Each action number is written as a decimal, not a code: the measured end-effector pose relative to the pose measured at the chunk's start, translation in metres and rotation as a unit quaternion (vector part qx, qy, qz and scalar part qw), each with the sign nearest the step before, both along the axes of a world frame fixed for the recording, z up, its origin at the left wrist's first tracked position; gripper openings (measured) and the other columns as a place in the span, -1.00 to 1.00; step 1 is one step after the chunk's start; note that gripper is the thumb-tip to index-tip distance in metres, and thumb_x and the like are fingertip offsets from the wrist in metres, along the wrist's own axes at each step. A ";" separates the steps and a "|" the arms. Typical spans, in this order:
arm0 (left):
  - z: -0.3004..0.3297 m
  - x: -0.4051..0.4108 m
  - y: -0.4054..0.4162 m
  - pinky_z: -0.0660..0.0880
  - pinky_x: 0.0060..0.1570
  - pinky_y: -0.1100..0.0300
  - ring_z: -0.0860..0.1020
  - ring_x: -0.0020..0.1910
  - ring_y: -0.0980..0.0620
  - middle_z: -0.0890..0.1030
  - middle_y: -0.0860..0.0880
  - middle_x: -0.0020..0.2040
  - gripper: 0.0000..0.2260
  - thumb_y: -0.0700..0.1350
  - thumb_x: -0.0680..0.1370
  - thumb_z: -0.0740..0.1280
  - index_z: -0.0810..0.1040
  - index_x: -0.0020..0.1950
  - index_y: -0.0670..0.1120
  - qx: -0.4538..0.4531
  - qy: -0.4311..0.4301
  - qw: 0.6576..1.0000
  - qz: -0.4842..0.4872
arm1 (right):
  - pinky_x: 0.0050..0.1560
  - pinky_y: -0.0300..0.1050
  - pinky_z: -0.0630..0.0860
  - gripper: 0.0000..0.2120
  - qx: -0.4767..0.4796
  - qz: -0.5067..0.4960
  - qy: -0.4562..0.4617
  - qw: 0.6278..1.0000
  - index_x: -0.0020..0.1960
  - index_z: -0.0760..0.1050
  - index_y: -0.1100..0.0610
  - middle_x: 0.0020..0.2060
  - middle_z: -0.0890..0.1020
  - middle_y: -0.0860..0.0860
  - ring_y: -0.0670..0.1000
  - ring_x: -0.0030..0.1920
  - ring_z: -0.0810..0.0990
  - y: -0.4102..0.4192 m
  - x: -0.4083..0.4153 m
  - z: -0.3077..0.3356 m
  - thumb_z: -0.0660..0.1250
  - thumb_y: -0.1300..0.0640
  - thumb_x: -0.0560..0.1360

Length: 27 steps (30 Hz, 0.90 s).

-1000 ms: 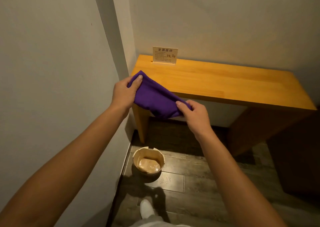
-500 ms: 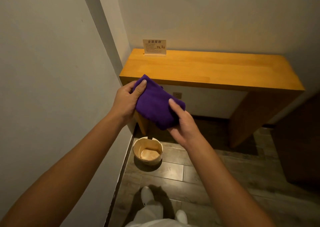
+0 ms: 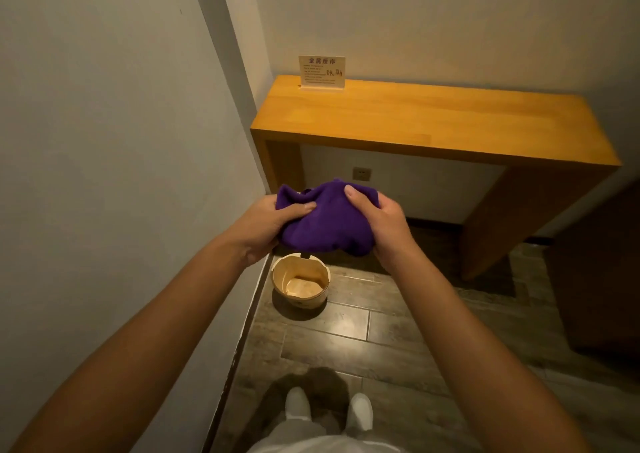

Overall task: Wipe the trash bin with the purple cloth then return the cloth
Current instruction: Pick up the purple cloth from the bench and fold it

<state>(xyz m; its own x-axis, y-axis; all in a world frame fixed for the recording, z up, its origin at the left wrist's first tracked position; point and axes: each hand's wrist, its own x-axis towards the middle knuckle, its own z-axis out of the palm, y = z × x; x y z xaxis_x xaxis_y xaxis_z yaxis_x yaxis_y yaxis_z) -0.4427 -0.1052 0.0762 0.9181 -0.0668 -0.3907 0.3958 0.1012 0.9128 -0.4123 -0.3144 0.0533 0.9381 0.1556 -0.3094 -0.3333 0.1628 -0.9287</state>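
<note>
We are bunching the purple cloth (image 3: pixel 320 220) in our closed left hand (image 3: pixel 268 226) and right hand (image 3: pixel 382 222); wiping the trash bin (image 3: pixel 300 281) directly below is probably next, needing us to bend down.

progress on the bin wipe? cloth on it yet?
Not yet. Done: the bunched purple cloth is picked up, gripped by the left hand and right hand. In hand: it is held above the round tan trash bin on the floor, not touching. Left: wiping the bin, then returning the cloth.
</note>
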 end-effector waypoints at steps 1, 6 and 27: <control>-0.002 0.000 0.000 0.64 -0.10 0.11 0.68 0.07 -0.12 0.70 -0.09 0.05 -0.57 0.05 0.36 0.57 0.60 0.16 -0.03 0.025 -0.008 0.999 0.026 | 0.05 -0.04 0.68 -0.57 -0.060 -0.022 -0.040 0.997 0.31 0.57 0.02 0.20 0.66 0.01 0.04 0.18 0.66 0.001 0.001 -0.003 0.54 -0.08 0.50; -0.029 0.001 -0.001 0.65 -0.06 0.15 0.60 0.06 0.06 0.61 0.07 0.08 -0.78 -0.15 0.53 0.47 0.56 0.06 0.13 0.211 -0.131 0.961 0.119 | -0.01 -0.12 0.64 -0.49 -0.196 -0.129 -0.030 0.972 0.41 0.44 -0.03 0.15 0.63 -0.07 -0.08 0.10 0.64 0.026 -0.013 -0.026 0.47 -0.15 0.53; -0.134 0.022 0.025 0.45 0.26 0.13 0.46 0.34 0.09 0.52 0.07 0.39 -0.63 0.05 0.62 0.32 0.46 0.43 0.10 0.293 -0.106 0.950 -0.028 | -0.15 -0.07 0.65 -0.59 -0.082 -0.175 0.219 0.956 0.39 0.47 0.06 0.13 0.68 0.08 0.10 0.02 0.72 0.046 0.033 -0.117 0.45 0.11 0.58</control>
<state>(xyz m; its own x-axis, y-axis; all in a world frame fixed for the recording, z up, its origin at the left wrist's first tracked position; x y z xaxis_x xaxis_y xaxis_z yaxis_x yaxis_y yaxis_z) -0.4206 -0.0799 -0.0577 0.9816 0.0545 -0.1828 0.1870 -0.4642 0.8657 -0.3794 -0.2688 -0.0633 0.6988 -0.2290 -0.6776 -0.6476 0.1997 -0.7353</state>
